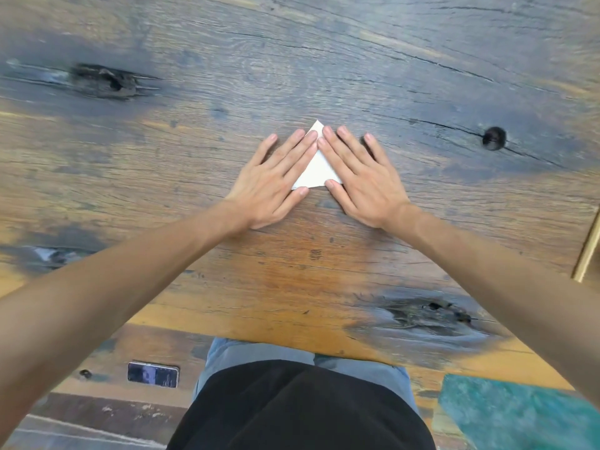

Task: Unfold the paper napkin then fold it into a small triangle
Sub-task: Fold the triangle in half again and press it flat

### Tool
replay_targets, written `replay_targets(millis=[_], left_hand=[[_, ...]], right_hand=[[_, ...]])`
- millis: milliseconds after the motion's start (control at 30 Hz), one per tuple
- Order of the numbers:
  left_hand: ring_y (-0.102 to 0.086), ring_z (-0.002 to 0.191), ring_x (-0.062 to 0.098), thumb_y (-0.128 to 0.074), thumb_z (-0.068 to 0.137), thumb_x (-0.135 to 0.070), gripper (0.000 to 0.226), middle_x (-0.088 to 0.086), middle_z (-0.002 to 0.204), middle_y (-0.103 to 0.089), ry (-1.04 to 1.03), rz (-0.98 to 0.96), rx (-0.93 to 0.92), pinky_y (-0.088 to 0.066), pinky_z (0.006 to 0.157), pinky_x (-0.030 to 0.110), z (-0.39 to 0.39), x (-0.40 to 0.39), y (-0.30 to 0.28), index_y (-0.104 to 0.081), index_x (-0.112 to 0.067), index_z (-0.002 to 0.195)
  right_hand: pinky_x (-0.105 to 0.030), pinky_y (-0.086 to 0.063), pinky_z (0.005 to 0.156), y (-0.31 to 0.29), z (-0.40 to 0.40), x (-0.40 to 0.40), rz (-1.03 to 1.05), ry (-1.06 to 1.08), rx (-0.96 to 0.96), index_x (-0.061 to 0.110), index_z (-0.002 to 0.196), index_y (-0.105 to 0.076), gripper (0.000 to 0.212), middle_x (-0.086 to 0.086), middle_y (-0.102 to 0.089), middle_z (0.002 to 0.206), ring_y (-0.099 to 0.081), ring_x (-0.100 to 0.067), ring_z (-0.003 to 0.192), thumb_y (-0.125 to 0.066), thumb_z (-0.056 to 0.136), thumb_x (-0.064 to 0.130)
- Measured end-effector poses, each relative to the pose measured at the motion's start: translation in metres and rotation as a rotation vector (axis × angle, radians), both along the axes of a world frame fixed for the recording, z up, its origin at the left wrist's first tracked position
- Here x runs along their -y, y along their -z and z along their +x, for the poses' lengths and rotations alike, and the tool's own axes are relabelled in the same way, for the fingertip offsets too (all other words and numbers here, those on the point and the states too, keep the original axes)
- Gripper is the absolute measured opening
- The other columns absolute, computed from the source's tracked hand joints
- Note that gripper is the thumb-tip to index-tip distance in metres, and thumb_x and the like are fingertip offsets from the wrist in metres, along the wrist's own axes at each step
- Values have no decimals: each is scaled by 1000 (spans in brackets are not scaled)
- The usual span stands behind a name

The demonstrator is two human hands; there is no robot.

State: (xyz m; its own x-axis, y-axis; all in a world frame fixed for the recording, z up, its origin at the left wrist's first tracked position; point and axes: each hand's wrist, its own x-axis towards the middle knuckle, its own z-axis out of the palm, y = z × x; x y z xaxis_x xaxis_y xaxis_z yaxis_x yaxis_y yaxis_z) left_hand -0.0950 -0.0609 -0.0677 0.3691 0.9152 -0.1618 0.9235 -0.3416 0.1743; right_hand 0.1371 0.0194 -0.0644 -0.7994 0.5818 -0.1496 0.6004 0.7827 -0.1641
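Observation:
A white paper napkin point(316, 170) lies on the wooden table point(292, 76) folded into a small triangle, its tip pointing away from me. My left hand point(276, 177) lies flat on its left side, fingers spread and pressing down. My right hand point(360, 177) lies flat on its right side in the same way. The index fingertips nearly meet near the triangle's tip. Only the middle strip and the tip of the napkin show between the hands; its outer corners are covered.
A phone point(153, 374) lies on the bench at lower left beside my lap. A teal cushion point(513, 414) sits at lower right. A wooden strip point(587, 251) stands at the right edge. Dark knots mark the table point(494, 138).

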Motion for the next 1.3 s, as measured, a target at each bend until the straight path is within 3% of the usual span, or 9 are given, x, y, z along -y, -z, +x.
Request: replay_targets(millis=[367,633,1167,1300], left_hand=[[-2,161,23,-17,107,-49,71,10,173,-5,14,-14,63,-10,130,49,-4,1,7,-4,-9,164],[-2,161,22,-14,109,-41,65,9,173,-5,-20,5,97,-12,130,46,-5,3,12,-3,-9,164],[-4,161,24,-19,108,-39,66,10,173,-6,-12,-14,47,-11,130,47,-4,2,11,-4,-6,163],[-3,161,25,-24,106,-47,73,12,173,-5,-16,-83,53,-12,130,48,-4,-1,0,-4,-6,163]], right_hand=[[-47,-12,132,9,2,-1,0,17,-46,18,168,-20,66,-2,-20,175,-15,-22,163,-33,110,48],[-46,-10,132,15,5,-2,13,-1,-48,20,168,-16,59,-1,-17,176,-12,-22,163,-19,113,41],[-46,-9,132,19,6,-1,21,-2,-49,18,168,-15,62,-3,-16,176,-12,-21,163,-27,111,38],[-50,-15,131,1,3,-5,-92,-4,-26,17,167,-21,67,-4,-18,175,-14,-22,163,-32,109,47]])
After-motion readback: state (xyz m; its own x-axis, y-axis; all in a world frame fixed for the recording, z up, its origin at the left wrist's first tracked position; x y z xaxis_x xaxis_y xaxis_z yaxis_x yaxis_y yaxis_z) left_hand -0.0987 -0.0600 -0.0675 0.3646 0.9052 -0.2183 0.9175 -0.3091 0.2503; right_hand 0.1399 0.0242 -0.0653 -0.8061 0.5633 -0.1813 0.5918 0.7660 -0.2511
